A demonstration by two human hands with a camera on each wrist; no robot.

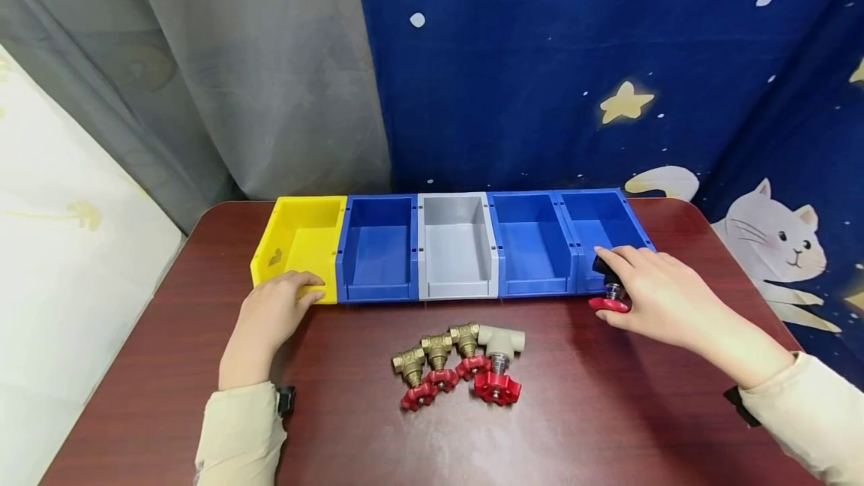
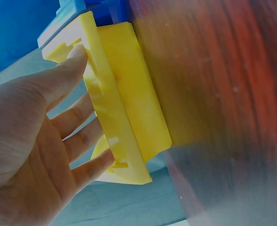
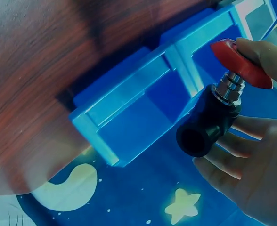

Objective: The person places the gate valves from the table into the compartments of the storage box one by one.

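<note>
In the head view my right hand [image 1: 664, 295] holds a black-bodied valve with a red handwheel [image 1: 610, 304] at the front of the far-right blue bin [image 1: 597, 216]. The right wrist view shows the thumb on the red handwheel [image 3: 242, 66] and the fingers behind the black pipe body [image 3: 207, 122]. My left hand [image 1: 273, 321] grips the front lip of the yellow bin [image 1: 317, 240], fingertips over its rim [image 2: 108, 103]. Between the hands lie several brass valves [image 1: 437, 347] with red handwheels and one light-grey valve [image 1: 502, 343], also red-handled.
The bins stand side by side in a row at the back of the reddish-brown table [image 1: 351, 426]: yellow, blue, a grey bin [image 1: 457, 246], then two blue. Behind hang a grey curtain [image 1: 270, 58] and a blue curtain [image 1: 513, 58] with stars and a cat.
</note>
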